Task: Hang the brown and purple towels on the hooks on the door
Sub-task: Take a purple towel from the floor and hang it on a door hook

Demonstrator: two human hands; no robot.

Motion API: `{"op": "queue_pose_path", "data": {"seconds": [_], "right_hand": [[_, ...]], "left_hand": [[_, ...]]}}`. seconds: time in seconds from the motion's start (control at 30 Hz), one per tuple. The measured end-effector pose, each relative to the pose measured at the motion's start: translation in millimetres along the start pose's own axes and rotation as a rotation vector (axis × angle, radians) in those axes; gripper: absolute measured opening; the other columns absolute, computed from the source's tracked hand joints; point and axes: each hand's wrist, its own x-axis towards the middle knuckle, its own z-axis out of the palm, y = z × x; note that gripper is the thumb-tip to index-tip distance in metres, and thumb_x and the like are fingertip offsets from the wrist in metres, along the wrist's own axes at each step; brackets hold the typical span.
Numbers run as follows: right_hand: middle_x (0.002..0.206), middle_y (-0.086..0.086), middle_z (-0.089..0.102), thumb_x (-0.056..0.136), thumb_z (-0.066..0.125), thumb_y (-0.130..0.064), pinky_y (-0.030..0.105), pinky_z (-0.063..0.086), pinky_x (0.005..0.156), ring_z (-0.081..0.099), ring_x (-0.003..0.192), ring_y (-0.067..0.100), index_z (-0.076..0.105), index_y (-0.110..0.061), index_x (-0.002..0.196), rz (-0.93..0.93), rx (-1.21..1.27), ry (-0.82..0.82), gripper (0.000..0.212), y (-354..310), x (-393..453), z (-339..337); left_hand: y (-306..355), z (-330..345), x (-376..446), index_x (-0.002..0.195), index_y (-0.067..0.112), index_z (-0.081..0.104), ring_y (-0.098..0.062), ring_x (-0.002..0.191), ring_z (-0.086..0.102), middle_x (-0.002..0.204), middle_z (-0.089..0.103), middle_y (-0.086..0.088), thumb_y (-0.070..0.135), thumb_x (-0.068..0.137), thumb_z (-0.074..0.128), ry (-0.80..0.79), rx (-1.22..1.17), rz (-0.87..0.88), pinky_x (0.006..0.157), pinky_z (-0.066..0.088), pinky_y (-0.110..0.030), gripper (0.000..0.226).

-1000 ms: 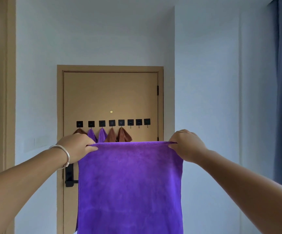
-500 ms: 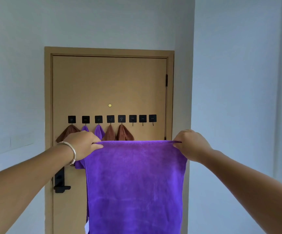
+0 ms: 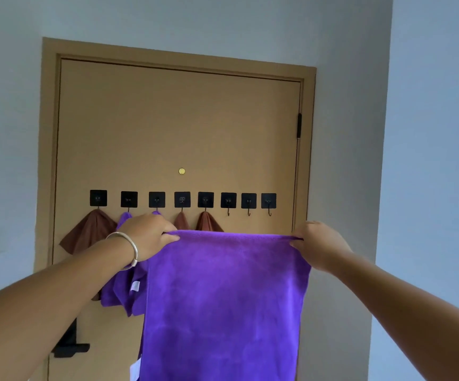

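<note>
I hold a purple towel spread flat in front of the tan door. My left hand pinches its top left corner and my right hand pinches its top right corner. A row of several black square hooks runs across the door. The five on the left carry towels: a brown towel, two purple towels partly behind my left hand, then two more brown towels. The three hooks at the right, such as the bare hook, carry nothing.
A black door handle sticks out at the lower left of the door. A brass peephole sits above the hooks. A white wall corner juts forward just right of the door frame.
The door has grown larger in view as I came closer, and the view has tilted. Both hands keep the same hold on the spread purple towel.
</note>
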Motion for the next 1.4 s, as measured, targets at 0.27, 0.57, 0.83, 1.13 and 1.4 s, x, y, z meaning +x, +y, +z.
{"op": "queue_pose_path", "data": {"seconds": [0.27, 0.57, 0.83, 1.13, 1.4], "right_hand": [[0.077, -0.004, 0.062, 0.101, 0.043, -0.021, 0.026, 0.047, 0.061, 0.059, 0.073, 0.016, 0.064, -0.026, 0.084, 0.003, 0.151, 0.012, 0.027, 4, 79, 74], [0.102, -0.006, 0.047, 0.082, 0.041, 0.006, 0.03, 0.033, 0.054, 0.05, 0.069, 0.023, 0.041, -0.029, 0.101, -0.455, -0.117, 0.068, 0.04, 26, 180, 133], [0.112, -0.001, 0.045, 0.09, 0.035, -0.006, 0.032, 0.036, 0.059, 0.049, 0.07, 0.026, 0.032, -0.044, 0.139, -0.418, -0.229, 0.002, 0.063, 45, 267, 185], [0.099, 0.006, 0.045, 0.092, 0.038, -0.009, 0.032, 0.022, 0.044, 0.042, 0.061, 0.024, 0.045, -0.023, 0.128, -0.311, -0.398, 0.052, 0.04, 17, 323, 216], [0.11, 0.009, 0.056, 0.095, 0.036, -0.007, 0.031, 0.027, 0.049, 0.062, 0.088, 0.026, 0.048, -0.011, 0.125, -0.281, -0.417, -0.011, 0.032, -12, 319, 249]], "left_hand": [[-32, 75, 75, 0.098, 0.037, 0.064, -0.005, 0.077, 0.059, 0.084, 0.067, 0.014, 0.02, 0.096, 0.053, 0.184, -0.256, -0.001, 0.067, 0.048, -0.025, 0.021], [-52, 128, 179, 0.097, 0.03, 0.047, -0.017, 0.086, 0.045, 0.099, 0.049, 0.012, -0.013, 0.065, 0.041, 0.139, 0.321, 0.309, 0.062, 0.036, -0.032, 0.053], [-48, 164, 272, 0.144, 0.057, 0.013, -0.019, 0.078, 0.037, 0.09, 0.028, 0.006, 0.0, 0.085, 0.035, 0.078, 0.415, 0.105, 0.061, 0.027, -0.031, 0.084], [-43, 191, 332, 0.148, 0.046, 0.016, -0.024, 0.076, 0.043, 0.103, 0.039, -0.001, 0.003, 0.086, 0.04, -0.017, 0.401, -0.039, 0.059, 0.033, -0.031, 0.079], [-28, 223, 338, 0.131, 0.03, 0.045, -0.031, 0.095, 0.057, 0.113, 0.05, -0.007, 0.014, 0.096, 0.033, -0.022, 0.459, 0.048, 0.066, 0.037, -0.034, 0.04]]}}
